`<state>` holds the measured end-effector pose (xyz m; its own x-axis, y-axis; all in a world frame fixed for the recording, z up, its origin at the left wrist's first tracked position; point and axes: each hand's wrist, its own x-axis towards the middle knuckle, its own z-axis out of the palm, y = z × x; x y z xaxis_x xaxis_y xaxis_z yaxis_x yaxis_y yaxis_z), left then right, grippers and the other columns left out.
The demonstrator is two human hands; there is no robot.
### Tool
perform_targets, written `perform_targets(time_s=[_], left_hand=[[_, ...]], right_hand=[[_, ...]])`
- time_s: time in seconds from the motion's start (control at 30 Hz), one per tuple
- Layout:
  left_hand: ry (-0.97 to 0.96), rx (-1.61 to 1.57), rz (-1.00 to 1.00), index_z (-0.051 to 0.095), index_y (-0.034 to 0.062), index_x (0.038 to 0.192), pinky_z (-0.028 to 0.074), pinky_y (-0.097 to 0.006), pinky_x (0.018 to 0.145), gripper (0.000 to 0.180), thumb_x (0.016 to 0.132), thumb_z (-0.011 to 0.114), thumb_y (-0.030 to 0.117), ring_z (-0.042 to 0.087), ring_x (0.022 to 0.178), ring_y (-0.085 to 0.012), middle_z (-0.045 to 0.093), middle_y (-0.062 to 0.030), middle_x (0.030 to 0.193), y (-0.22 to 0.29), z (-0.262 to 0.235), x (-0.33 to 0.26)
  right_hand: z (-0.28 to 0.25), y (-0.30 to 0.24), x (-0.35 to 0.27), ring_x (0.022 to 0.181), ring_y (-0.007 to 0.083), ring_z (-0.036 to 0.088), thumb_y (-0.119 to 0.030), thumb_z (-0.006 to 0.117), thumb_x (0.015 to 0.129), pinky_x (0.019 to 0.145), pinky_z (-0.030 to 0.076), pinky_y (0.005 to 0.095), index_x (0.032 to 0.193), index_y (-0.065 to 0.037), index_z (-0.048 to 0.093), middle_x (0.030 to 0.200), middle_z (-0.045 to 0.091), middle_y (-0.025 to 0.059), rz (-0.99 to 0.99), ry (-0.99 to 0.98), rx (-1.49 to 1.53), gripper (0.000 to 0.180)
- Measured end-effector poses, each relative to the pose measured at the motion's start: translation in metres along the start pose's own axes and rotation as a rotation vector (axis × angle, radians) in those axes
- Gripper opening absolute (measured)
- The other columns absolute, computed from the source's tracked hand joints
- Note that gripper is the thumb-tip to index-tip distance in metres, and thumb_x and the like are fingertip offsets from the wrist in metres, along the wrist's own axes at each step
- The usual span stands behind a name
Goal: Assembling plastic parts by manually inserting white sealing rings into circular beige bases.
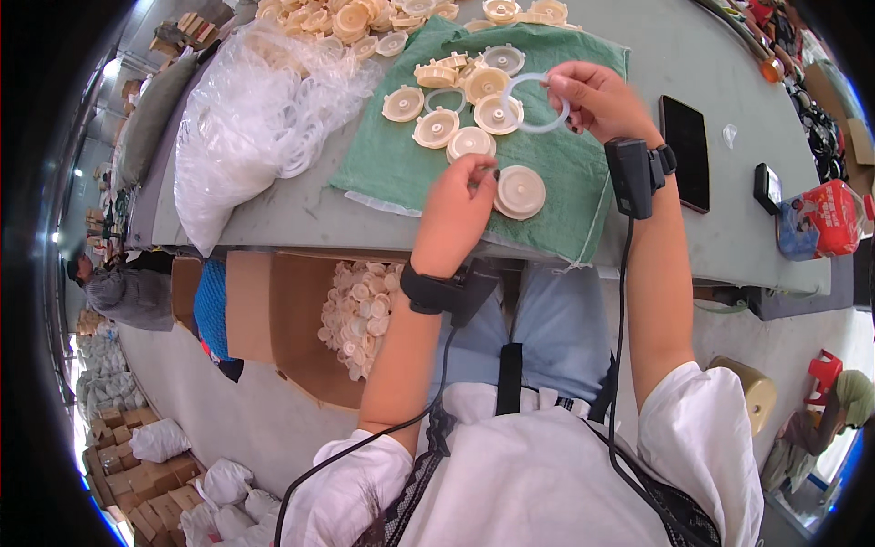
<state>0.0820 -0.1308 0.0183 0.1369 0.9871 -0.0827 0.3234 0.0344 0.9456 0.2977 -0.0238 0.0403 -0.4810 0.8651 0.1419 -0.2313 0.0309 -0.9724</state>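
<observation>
My right hand (597, 98) pinches a translucent white sealing ring (563, 117), held up over the far right of a green woven sack (387, 164). The ring overlaps one of the cream plastic caps (493, 117) in view. My left hand (456, 211) is closed, its fingertips between a cream cap (470, 142) and a round, flat-faced cap (520, 192) near the sack's front edge. Whether something small is pinched there is hidden. Several more caps (436, 128) lie farther back on the sack, with another loose ring (445, 100) among them.
A clear plastic bag of rings (246, 137) stands left of the sack; a heap of caps (351, 20) lies behind. At right are a phone (684, 153), a small black device (767, 188) and a red-and-blue container (825, 219). Below the table edge, a cardboard box (305, 319) holds pale caps.
</observation>
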Motion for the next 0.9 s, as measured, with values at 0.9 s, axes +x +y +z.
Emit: perform_targets(time_s=[0.9], left_hand=[[0.256, 0.148, 0.239, 0.059, -0.0002, 0.09, 0.047, -0.036, 0.068, 0.011, 0.081, 0.06, 0.007, 0.062, 0.077, -0.027, 0.064, -0.0129, 0.085, -0.007, 0.006, -0.019]], right_hand=[[0.05, 0.012, -0.064, 0.069, 0.0109, 0.058, -0.01, 0.068, 0.075, 0.064, 0.046, 0.0259, 0.084, -0.001, 0.066, 0.072, 0.064, 0.0036, 0.156, 0.077, -0.668, 0.013]])
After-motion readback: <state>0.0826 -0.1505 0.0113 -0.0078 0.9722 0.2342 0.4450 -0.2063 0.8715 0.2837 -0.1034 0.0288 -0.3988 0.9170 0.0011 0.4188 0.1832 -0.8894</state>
